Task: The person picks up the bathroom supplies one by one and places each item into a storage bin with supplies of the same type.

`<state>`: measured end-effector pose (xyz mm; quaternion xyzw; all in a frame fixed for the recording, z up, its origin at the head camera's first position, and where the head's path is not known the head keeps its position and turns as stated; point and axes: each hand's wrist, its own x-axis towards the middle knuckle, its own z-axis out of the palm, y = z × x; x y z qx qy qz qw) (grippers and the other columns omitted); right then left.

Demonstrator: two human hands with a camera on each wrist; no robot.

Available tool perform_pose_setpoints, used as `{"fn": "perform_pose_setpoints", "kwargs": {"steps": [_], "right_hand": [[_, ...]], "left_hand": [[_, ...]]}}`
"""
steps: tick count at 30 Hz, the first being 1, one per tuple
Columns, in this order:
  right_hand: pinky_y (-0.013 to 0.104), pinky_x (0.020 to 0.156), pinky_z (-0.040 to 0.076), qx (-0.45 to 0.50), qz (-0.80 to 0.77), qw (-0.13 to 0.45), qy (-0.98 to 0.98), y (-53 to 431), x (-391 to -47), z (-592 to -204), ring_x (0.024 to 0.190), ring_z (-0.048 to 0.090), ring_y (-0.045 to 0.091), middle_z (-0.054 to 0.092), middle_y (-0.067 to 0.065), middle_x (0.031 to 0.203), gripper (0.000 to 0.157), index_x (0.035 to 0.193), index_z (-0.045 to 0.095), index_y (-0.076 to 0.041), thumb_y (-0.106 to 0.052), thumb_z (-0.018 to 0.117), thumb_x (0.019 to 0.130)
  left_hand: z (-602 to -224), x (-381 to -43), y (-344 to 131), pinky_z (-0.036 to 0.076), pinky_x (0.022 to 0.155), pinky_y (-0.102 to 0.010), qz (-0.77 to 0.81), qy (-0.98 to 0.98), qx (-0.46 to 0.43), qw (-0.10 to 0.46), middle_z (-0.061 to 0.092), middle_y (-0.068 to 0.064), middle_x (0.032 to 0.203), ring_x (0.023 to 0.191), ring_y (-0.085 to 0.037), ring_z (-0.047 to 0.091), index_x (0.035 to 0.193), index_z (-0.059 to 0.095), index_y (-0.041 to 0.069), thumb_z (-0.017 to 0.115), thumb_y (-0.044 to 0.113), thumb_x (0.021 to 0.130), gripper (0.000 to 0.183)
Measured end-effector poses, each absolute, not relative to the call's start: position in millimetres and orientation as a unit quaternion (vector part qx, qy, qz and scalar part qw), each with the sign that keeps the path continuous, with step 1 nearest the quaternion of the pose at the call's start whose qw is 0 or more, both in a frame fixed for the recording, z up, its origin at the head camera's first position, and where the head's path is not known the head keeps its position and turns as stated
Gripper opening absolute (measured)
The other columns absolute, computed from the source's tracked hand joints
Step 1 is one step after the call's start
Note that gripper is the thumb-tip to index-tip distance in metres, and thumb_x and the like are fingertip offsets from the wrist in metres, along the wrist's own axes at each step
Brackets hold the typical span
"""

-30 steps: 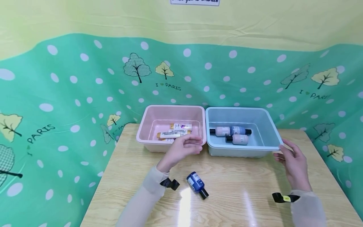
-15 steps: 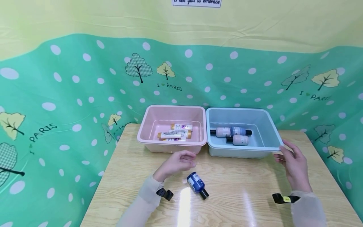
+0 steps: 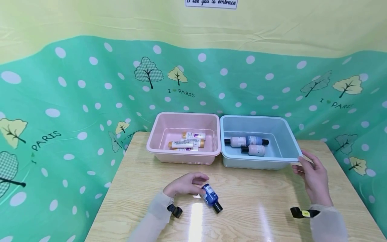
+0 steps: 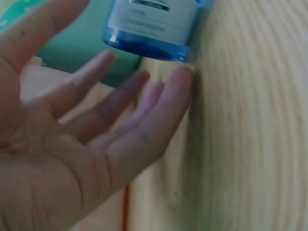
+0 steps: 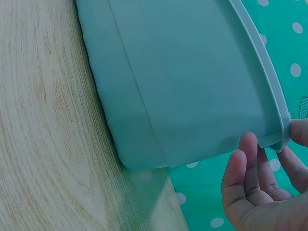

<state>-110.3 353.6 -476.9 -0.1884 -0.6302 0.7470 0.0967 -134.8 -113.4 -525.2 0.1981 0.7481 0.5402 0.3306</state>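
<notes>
A dark blue bottle with a black cap [image 3: 210, 195] lies on the table. My left hand [image 3: 185, 185] is at its base end, thumb and fingers spread apart around the near side. In the left wrist view the bottle's base [image 4: 149, 45] shows just beyond the fingertips; whether they touch it I cannot tell. At the front right corner of the light blue bin [image 3: 257, 163], my right hand [image 3: 314, 176] pinches the rim, thumb above and fingers below, as the right wrist view also shows. Inside that bin lie two pinkish bottles [image 3: 256, 150] and a blue one [image 3: 254, 140].
A pink bin [image 3: 181, 158] stands left of the blue bin, holding several white tubes with gold caps [image 3: 182, 144]. Behind both hangs a green and yellow curtain [image 3: 211, 80] with dots and trees. The wooden table [image 3: 136, 188] extends in front of the bins.
My left hand has come down from the pink bin's front right corner to the blue bottle on the table. The right hand has stayed at the blue bin's corner.
</notes>
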Motion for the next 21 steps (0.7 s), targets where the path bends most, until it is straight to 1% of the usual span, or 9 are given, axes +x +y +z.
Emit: {"fn": "perform_pose_setpoints", "kwargs": {"steps": [2,3,9,13,17,21], "right_hand": [[0.023,0.067,0.059,-0.190,0.747,0.098,-0.629,352.9,-110.7,-476.8,0.078,0.070,0.013,0.061,-0.002,0.115,0.055,0.146,0.053,-0.020,-0.028,0.071,0.095],[0.023,0.067,0.059,-0.191,0.746,0.098,-0.630,352.7,-110.8,-476.8,0.078,0.070,0.013,0.061,-0.002,0.116,0.055,0.146,0.053,-0.020,-0.028,0.071,0.095],[0.023,0.068,0.059,-0.194,0.745,0.093,-0.632,352.3,-110.5,-476.0,0.079,0.069,0.014,0.059,-0.002,0.117,0.055,0.146,0.052,-0.020,-0.029,0.070,0.095],[0.023,0.068,0.059,-0.192,0.745,0.088,-0.633,352.7,-110.6,-475.8,0.080,0.069,0.014,0.058,-0.002,0.118,0.055,0.147,0.051,-0.021,-0.029,0.070,0.095],[0.023,0.069,0.059,-0.193,0.745,0.086,-0.633,352.7,-111.1,-475.8,0.080,0.069,0.014,0.057,-0.002,0.119,0.055,0.147,0.051,-0.021,-0.029,0.070,0.095],[0.024,0.069,0.059,-0.196,0.743,0.087,-0.634,352.1,-110.7,-475.8,0.080,0.069,0.014,0.057,-0.002,0.120,0.055,0.147,0.051,-0.021,-0.029,0.070,0.095]], "left_hand": [[-528.8,-135.3,-113.7,0.044,0.106,-0.034,0.528,0.750,0.227,0.327,0.056,-0.008,0.141,0.127,-0.028,0.054,0.140,0.055,0.007,0.079,0.010,0.087,0.058],[-530.6,-135.7,-113.7,0.043,0.107,-0.034,0.525,0.750,0.236,0.326,0.055,-0.008,0.142,0.128,-0.026,0.053,0.141,0.055,0.008,0.079,0.010,0.087,0.059],[-536.4,-138.4,-111.3,0.042,0.106,-0.029,0.502,0.756,0.262,0.328,0.058,-0.003,0.139,0.121,-0.012,0.056,0.140,0.056,0.010,0.083,0.009,0.082,0.063],[-539.6,-140.2,-109.9,0.042,0.105,-0.028,0.500,0.752,0.270,0.333,0.058,-0.005,0.139,0.119,-0.010,0.056,0.140,0.057,0.010,0.082,0.007,0.082,0.063],[-542.4,-141.0,-109.4,0.043,0.104,-0.027,0.505,0.747,0.276,0.333,0.060,-0.006,0.136,0.119,-0.011,0.057,0.139,0.057,0.007,0.081,0.004,0.083,0.061],[-543.7,-140.6,-109.3,0.044,0.103,-0.027,0.506,0.749,0.270,0.332,0.063,-0.002,0.130,0.115,-0.010,0.058,0.138,0.058,0.005,0.082,0.005,0.082,0.060]]}}
